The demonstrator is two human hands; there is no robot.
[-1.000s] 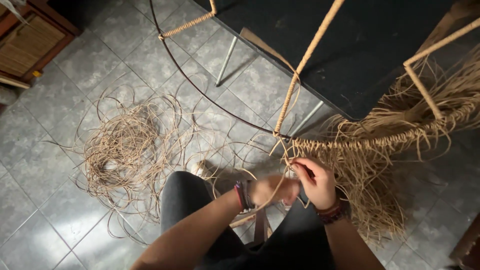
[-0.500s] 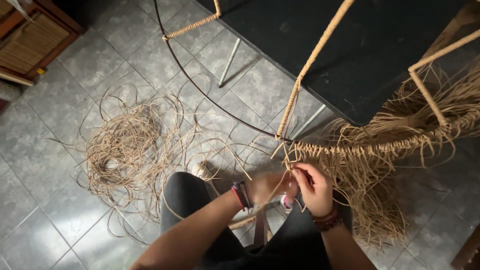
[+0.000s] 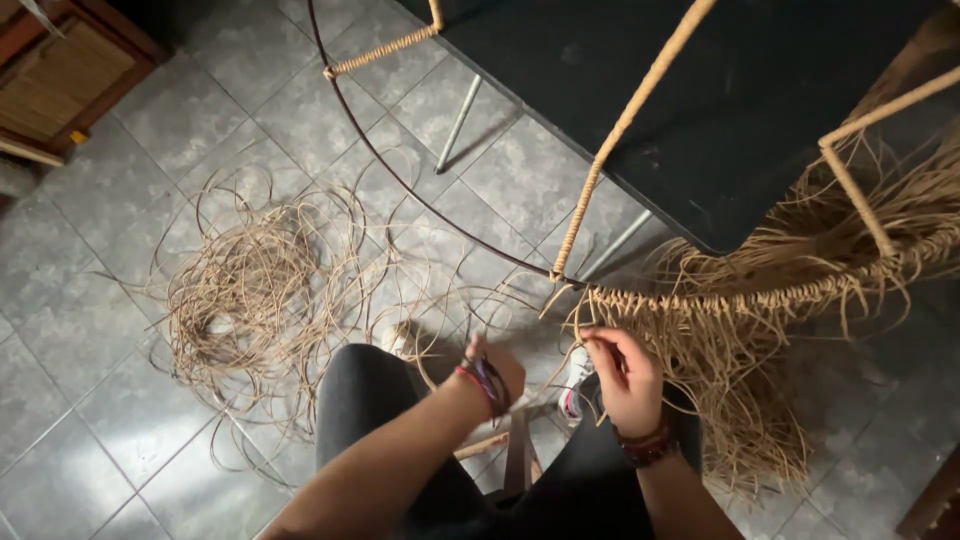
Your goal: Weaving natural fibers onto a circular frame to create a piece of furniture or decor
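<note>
Head view: a rattan strand [image 3: 590, 345] is pinched in the right hand [image 3: 625, 380] just below the woven rim [image 3: 740, 298], best kept taut, while the left hand [image 3: 497, 372], well apart, is closed around strands too.

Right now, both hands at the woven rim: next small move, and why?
Probably draw the strand snug with the right hand: it pinches a thin tan fibre strand just under the fibre-wrapped curved metal rim, where the wrapping ends; the left hand waits alongside.

Tan cane strands [image 3: 740, 400] hang loose from woven rim [image 3: 760, 295] of dark metal frame [image 3: 400, 185]; fringe reaches floor.
</note>
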